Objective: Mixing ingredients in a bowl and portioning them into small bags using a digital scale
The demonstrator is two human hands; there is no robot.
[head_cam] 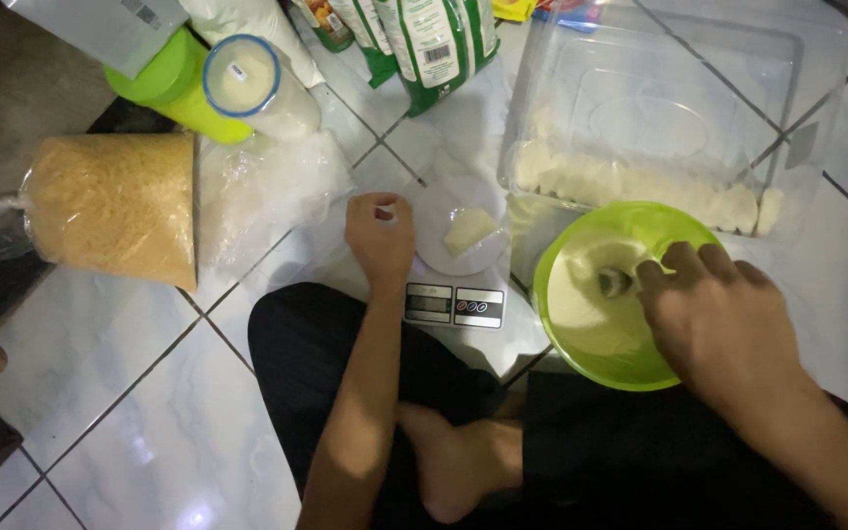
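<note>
Right hand (pixel 718 309) reached into the green bowl (pixel 581 363) at centre right, fingers pinched on a spoon (pixel 616 283) in pale dough. Left hand (pixel 381 234) was loosely curled, empty, beside the dough piece (pixel 469 230) on the kitchen scale (pixel 455 304), frame centre.

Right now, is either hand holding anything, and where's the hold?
Right hand holds a spoon by its handle in the green bowl. Left hand is a closed fist; contents can't be told.
</note>
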